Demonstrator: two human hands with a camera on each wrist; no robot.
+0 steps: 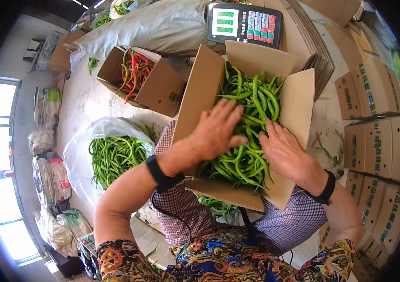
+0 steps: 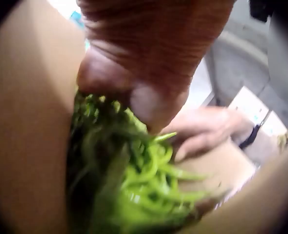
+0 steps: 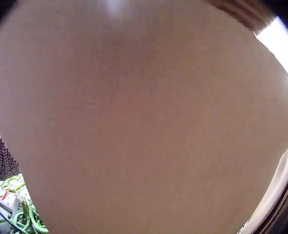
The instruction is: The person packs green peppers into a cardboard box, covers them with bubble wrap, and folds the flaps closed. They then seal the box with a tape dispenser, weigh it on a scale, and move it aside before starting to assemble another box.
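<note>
Both hands lie flat on a heap of green peppers [image 1: 247,127] in an open cardboard box [image 1: 299,108] that rests on the person's lap, right in front of a scale [image 1: 244,22]. The left hand [image 1: 216,131] has its fingers spread out straight on top of the pile, pressing down and holding nothing. The right hand [image 1: 282,148] also rests on the peppers with straight fingers, near the box's right wall, and it grips nothing either. The step looks like patting the peppers down so they sit level in the box. To do it well, I think the hands should push softly and evenly — too hard a push could snap the thin peppers or bend the box flaps. It would help to slide the loose ones in from the near edge, where some tips hang over the rim. The peppers are long and skinny, and most of them lie lengthwise from the near end of the box to the far end, with some curled or crossed over. The left wrist view shows the same green pile under the palm — blurry, but close. The right wrist view shows mostly plain cardboard.
</note>
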